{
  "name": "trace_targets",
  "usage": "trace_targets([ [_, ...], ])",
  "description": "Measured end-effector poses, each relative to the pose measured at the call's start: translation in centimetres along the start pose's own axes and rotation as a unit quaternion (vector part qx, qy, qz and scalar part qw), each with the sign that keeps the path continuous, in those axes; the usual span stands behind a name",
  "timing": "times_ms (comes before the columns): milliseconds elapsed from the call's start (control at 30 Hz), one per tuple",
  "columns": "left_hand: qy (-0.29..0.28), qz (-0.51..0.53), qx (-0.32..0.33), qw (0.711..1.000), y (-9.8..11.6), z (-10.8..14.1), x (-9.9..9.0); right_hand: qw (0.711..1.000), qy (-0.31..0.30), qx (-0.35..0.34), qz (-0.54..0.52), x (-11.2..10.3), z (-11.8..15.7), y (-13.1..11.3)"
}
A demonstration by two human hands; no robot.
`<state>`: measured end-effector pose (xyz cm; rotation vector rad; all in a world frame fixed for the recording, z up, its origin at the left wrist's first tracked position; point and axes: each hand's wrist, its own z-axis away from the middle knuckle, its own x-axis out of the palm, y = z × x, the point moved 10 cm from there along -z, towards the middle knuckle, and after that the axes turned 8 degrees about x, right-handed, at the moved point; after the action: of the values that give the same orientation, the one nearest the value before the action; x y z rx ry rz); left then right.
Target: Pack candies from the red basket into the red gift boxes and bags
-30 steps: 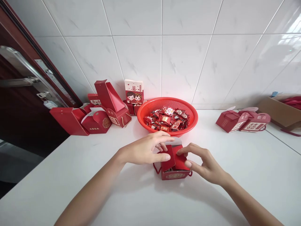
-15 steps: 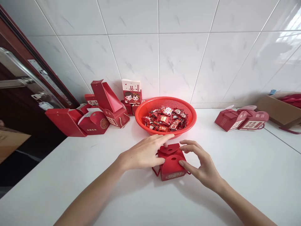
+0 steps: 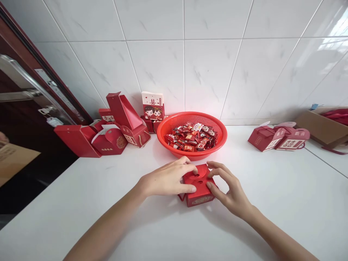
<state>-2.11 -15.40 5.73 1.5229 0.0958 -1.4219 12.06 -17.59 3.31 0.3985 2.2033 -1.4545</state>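
Note:
A small red gift box (image 3: 201, 197) with a gold-patterned front and a red cord handle at its side stands on the white table. Its two rounded top flaps, each with a hole, lie nearly flat and meet in the middle. From the left, my left hand (image 3: 171, 178) grips the box, thumb on the near flap and index finger bent onto the far flap by its hole. My right hand (image 3: 230, 186) curls around the right top edge, thumb on the near flap and fingertips at the far one. Behind the box sits an orange-red plastic basket (image 3: 161, 139) of wrapped candies (image 3: 190, 137).
Several red gift boxes (image 3: 108, 141) stand back left, some with raised lids. Two more boxes (image 3: 292, 139) are at the right, beside a cardboard carton (image 3: 315, 127) holding red material. A tiled wall (image 3: 209, 72) rises behind, and a door (image 3: 27, 94) is at the left.
The near and far flaps have folded down flatter and closer together. My left index finger has bent down onto the far flap, and my left thumb has slid right. My right hand has barely moved.

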Motion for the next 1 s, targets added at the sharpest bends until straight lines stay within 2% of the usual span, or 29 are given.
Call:
trace_targets([
  [100, -0.015, 0.000, -0.023, 1.000, -0.3, 0.0, 0.5, 1.000, 0.007, 0.023, -0.007, -0.1, -0.1, 0.6],
  [167, -0.009, 0.002, -0.029, 1.000, -0.3, -0.1, 0.7, 0.998, 0.000, 0.065, -0.008, -0.2, -0.5, 1.4],
  [300, 0.026, 0.002, -0.030, 0.999, -0.1, -0.4, 1.0, 0.979, -0.074, 0.191, -0.002, -0.3, -1.0, 4.3],
  [400, 0.045, -0.007, -0.027, 0.999, 0.2, -0.7, 1.3, 0.963, -0.121, 0.240, 0.012, -0.4, -1.2, 6.0],
  [500, 0.049, -0.011, -0.025, 0.998, 0.3, -0.8, 1.5, 0.954, -0.131, 0.270, -0.010, -0.5, -1.4, 7.1],
  [633, 0.054, -0.018, -0.025, 0.998, 0.3, -1.0, 1.5, 0.936, -0.170, 0.294, -0.091, 0.4, -1.4, 6.9],
  [733, 0.062, -0.011, -0.026, 0.998, 0.3, -1.2, 1.6, 0.920, -0.190, 0.331, -0.083, -0.2, -0.9, 7.2],
  [867, 0.073, 0.006, -0.025, 0.997, 0.3, -1.5, 1.9, 0.886, -0.220, 0.401, -0.079, -0.9, 0.5, 8.7],
  [933, 0.080, 0.010, -0.024, 0.996, 0.2, -1.6, 2.0, 0.887, -0.207, 0.400, -0.106, -1.0, 0.4, 8.9],
  [1000, 0.090, 0.010, -0.021, 0.996, 0.2, -1.8, 2.0, 0.909, -0.167, 0.357, -0.138, -1.3, -0.5, 8.5],
])
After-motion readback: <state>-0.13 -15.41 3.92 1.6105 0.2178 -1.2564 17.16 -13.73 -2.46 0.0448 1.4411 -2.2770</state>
